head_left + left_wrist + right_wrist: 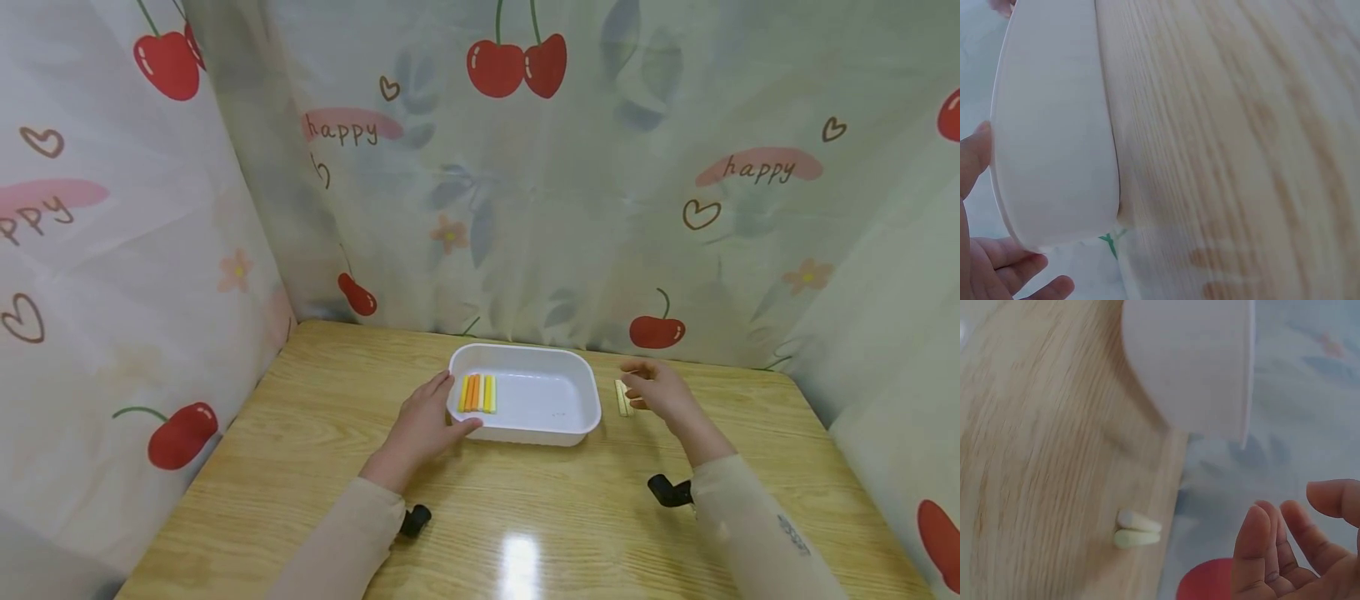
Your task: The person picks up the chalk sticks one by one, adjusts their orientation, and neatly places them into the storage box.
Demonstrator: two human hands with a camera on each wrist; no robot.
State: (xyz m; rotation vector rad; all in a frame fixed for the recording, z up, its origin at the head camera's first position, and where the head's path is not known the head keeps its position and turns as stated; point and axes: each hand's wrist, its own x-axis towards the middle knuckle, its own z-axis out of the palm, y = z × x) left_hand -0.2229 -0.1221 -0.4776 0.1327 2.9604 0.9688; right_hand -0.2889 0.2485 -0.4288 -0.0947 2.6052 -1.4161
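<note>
A white plastic tray stands near the back of the table. My left hand holds its left front corner, the thumb on the front rim and the fingers at the left end. Inside, against the left end, several chalk sticks in yellow, orange and pale tones lie side by side. To the right of the tray, two pale chalk sticks lie together on the wood. My right hand hovers just above them with loosely bent fingers, holding nothing; in the head view it partly hides them.
The wooden table runs back to a curtain printed with cherries, which also hangs on both sides. Small specks lie on the tray floor at the right. A black wrist device sticks out beside the right sleeve, another beside the left.
</note>
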